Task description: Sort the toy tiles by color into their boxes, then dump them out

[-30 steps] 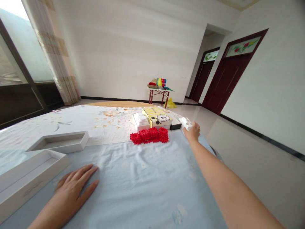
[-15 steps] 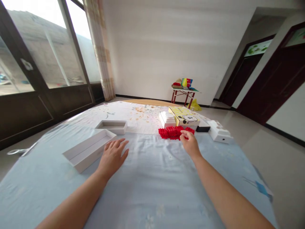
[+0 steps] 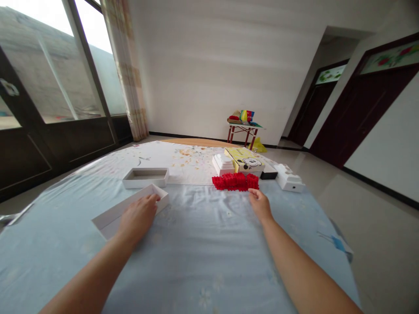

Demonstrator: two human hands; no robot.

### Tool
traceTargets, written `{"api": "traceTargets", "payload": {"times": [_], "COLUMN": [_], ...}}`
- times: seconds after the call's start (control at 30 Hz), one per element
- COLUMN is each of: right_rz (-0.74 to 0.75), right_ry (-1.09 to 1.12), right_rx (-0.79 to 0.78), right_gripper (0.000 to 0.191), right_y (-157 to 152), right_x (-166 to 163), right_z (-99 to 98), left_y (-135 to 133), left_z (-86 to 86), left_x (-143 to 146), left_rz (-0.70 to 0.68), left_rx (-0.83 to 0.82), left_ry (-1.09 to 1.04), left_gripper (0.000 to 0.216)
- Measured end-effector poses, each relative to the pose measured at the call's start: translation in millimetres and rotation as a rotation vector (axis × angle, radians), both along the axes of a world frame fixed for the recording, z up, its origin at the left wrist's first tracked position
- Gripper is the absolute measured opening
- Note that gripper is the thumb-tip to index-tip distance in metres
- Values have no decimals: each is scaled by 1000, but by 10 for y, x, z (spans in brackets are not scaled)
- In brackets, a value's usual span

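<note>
My left hand (image 3: 139, 214) lies over the near wall of an open white oblong box (image 3: 111, 224), fingers curled round its right part; the thumb is hidden. Behind that box, a second white box (image 3: 145, 179) stands open side by side, apart from the hand. To the right, a long row of red knobbly building blocks (image 3: 235, 181) rests on the cloth. My right hand (image 3: 261, 205) is closed, thumb and index finger together at the near right edge of the row. How firmly they grip it is hard to see.
Behind the red blocks stand a stepped white box (image 3: 223, 165), a yellow cartoon box (image 3: 245, 160) and a black-sided box (image 3: 269, 172). Another white box (image 3: 290, 179) is farther right. A flowered tablecloth (image 3: 196, 244) covers the table. A small side table (image 3: 244, 126) stands by the wall.
My left hand has gone from open beside the near white box to curled over it, and the box has shifted right. My right hand has drawn back slightly; the red row looks straighter.
</note>
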State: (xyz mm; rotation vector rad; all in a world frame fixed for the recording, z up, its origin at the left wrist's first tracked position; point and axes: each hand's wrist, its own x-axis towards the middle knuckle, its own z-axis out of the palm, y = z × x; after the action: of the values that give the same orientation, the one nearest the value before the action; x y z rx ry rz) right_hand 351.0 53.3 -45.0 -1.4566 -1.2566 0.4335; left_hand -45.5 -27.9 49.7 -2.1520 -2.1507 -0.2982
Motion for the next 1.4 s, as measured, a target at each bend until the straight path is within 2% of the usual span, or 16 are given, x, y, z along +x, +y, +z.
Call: {"api": "traceTargets", "payload": {"times": [0.1, 0.27, 0.4, 0.63, 0.77, 0.87, 1.0, 1.13, 1.27, 1.33, 1.4], "right_rz": [13, 11, 18, 38, 28, 1, -91, -170, -267, -306, -324], "right_ry": [-17, -8, 20, 45, 74, 106, 104, 80, 38, 13, -15], "right_rx": [1, 10, 19, 4, -12, 20, 51, 35, -16, -52, -90], "right_gripper": [37, 37, 36, 34, 34, 33, 34, 37, 43, 45, 46], "right_y": [3, 3, 28, 60, 89, 117, 187, 330, 517, 608, 691], "right_x": [-5, -13, 4, 35, 77, 119, 197, 317, 457, 504, 524], "right_z": [-5, 16, -18, -86, -107, -56, 46, 80, 125, 183, 254], "left_y": [-45, -95, -101, -76, -99, -142, -201, -207, -19, 197, 481], "left_z": [-6, -40, -131, -218, -133, -36, 42, 12, -92, -139, -159], "left_x": [190, 369, 429, 430, 395, 407, 551, 816, 1164, 1373, 1590], "left_rz": [-153, -276, -389, -367, -295, -256, -345, -474, -502, -491, -404], "left_rx": [24, 84, 113, 118, 90, 137, 231, 95, -55, -63, -28], "left_ry": [-37, -33, -37, -64, -10, 3, -98, -289, -514, -629, -724], "left_gripper": [26, 24, 27, 29, 29, 27, 29, 31, 33, 38, 44]}}
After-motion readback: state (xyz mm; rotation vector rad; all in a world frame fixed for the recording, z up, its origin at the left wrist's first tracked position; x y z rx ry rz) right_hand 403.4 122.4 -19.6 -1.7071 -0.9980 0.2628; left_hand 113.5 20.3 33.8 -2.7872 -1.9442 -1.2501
